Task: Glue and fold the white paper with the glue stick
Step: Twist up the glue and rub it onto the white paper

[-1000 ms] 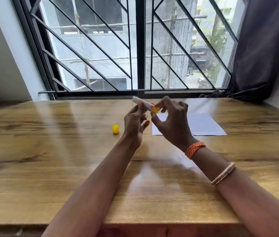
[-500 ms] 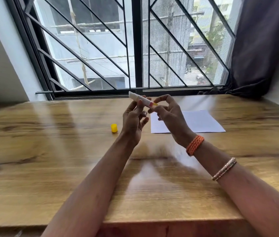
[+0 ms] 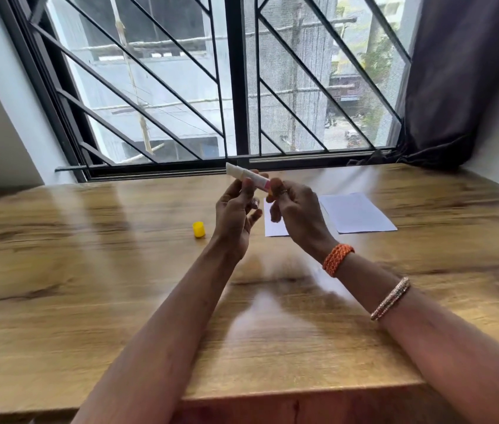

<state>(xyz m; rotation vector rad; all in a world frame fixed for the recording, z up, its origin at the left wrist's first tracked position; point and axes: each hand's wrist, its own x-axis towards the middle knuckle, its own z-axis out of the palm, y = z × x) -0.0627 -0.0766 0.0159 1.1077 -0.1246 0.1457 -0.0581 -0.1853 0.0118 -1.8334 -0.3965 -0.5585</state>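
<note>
Glue stick (image 3: 246, 178) up in the air over the table (image 3: 89, 286), pinched by left hand (image 3: 234, 215) and right hand (image 3: 295, 214). Twist the yellow end slowly. White paper (image 3: 357, 214) flat behind, yellow cap (image 3: 199, 229) off, nearby.

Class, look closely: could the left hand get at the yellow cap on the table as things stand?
Probably yes: the yellow cap sits uncovered just beside the left hand, though that hand grips the glue stick.
</note>
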